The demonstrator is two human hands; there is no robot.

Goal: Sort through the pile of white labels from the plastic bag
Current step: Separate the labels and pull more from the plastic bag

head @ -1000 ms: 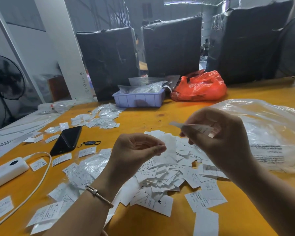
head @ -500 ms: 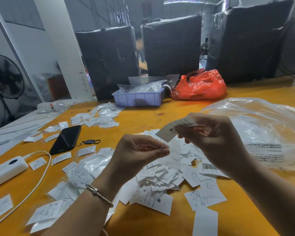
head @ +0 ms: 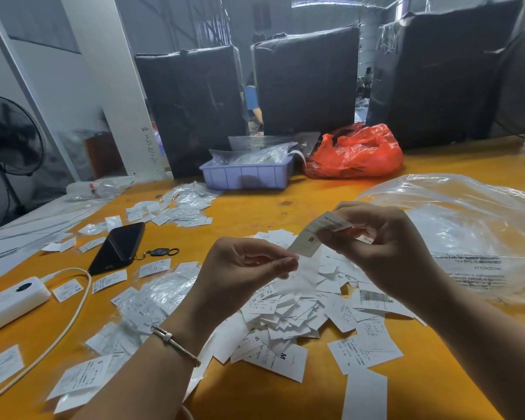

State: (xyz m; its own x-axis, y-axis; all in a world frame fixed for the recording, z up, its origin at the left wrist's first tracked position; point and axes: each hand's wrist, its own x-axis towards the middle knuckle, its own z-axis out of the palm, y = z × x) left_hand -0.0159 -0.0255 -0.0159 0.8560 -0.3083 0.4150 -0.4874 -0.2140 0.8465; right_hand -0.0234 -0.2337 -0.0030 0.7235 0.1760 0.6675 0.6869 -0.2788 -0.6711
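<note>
Here, the right hand point(head: 385, 247) pinches the M label point(head: 311, 237), its long axis slanting down-left toward the nearer left hand point(head: 243, 271), whose curled fingers apparently hold nothing.

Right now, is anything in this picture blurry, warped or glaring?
Head view: the wide lens bows the pillar and wrapped bales; glare streaks the clear plastic bag; the label held by the right hand reads M; the backlit background is dim.

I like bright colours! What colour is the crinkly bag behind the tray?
Orange-red bag, seen in the head view.
</note>
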